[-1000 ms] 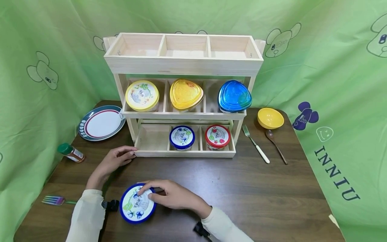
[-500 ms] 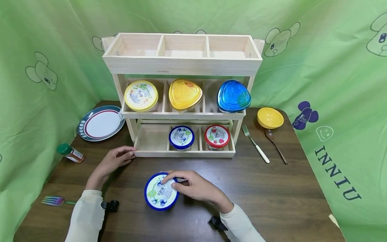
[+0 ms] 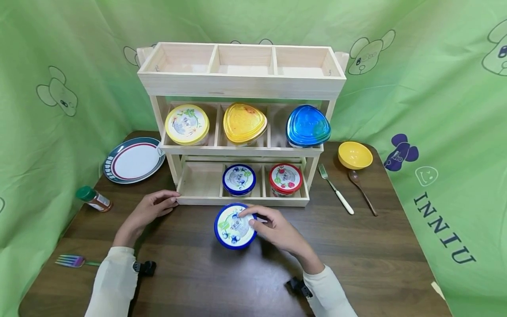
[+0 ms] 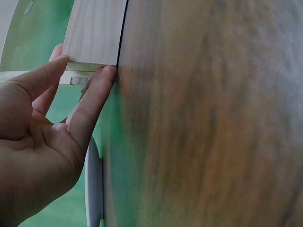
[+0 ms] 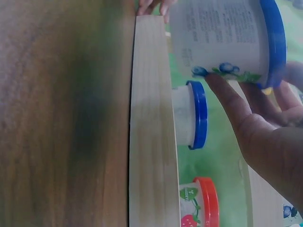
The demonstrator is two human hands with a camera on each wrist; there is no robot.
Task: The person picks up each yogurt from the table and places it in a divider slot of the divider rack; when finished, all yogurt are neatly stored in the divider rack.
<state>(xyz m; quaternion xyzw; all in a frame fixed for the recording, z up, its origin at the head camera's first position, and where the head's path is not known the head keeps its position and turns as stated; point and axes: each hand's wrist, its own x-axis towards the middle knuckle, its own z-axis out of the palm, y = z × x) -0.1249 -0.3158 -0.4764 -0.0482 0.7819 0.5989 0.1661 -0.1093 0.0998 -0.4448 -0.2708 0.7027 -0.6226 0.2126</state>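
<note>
In the head view my right hand (image 3: 279, 231) holds a white tub with a blue-rimmed blueberry lid (image 3: 235, 226) above the table, close in front of the wooden shelf (image 3: 241, 86). From the right wrist view, fingers lie under the tub's printed side (image 5: 220, 40) and near its lid. My left hand (image 3: 152, 211) touches the left front corner of the shelf's lowest tray. Its thumb and fingertips rest at the end of the wooden board (image 4: 94, 30) in the left wrist view. That lowest tray bears a smaller blue-lidded tub (image 3: 239, 179) in the middle and a red-lidded tub (image 3: 285, 178) at right.
The middle tier holds a yellow round-lidded tub (image 3: 187, 124), a yellow triangular-lidded tub (image 3: 244, 123) and a blue-lidded tub (image 3: 308, 126). A plate (image 3: 134, 160), spice jar (image 3: 94, 199) and rainbow fork (image 3: 71, 261) lie left. A yellow bowl (image 3: 354, 155), spoon (image 3: 362, 192) and white-handled fork (image 3: 336, 190) lie right.
My right hand has carried the blue-lidded tub rightward and forward, from near my left wrist to just before the shelf. My left hand stays at the tray's corner.
</note>
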